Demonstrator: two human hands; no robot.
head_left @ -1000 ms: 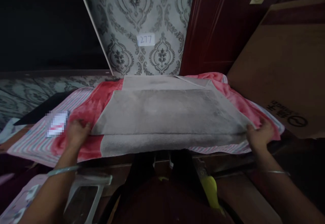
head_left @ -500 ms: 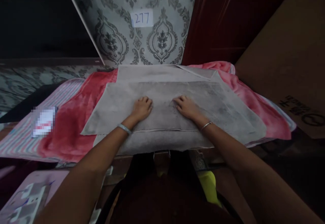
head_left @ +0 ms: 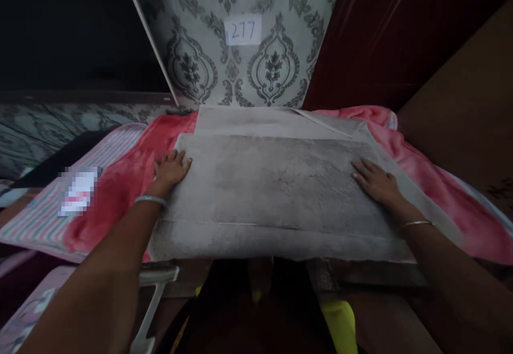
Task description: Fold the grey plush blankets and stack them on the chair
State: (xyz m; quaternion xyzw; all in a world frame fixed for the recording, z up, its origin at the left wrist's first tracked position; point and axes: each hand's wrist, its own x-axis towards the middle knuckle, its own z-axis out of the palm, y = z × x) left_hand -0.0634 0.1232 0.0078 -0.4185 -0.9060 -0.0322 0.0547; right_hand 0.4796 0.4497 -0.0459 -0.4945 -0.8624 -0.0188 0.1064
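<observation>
A grey towel-like cloth (head_left: 264,183) lies folded over itself, its near flap ending in a seam close to the front edge. My left hand (head_left: 172,169) rests flat on the cloth's left edge, fingers spread. On the right part of the cloth lies my right hand (head_left: 377,180), palm down with the fingers apart. Beneath the grey cloth is a red plush blanket (head_left: 116,191), showing on both sides. A striped cloth (head_left: 44,212) pokes out from under the blanket at the left.
A dark screen (head_left: 76,33) stands at the back left. Patterned wallpaper bears a paper marked 277 (head_left: 242,29). To the right are a dark red door (head_left: 368,33) and a cardboard box (head_left: 465,92). A blurred-out white item (head_left: 80,191) lies on the striped cloth.
Both hands let go of the cloth's near corners and came together at its middle. Since then they have slid apart, flat, toward its left and right sides. The near flap lies flatter.
</observation>
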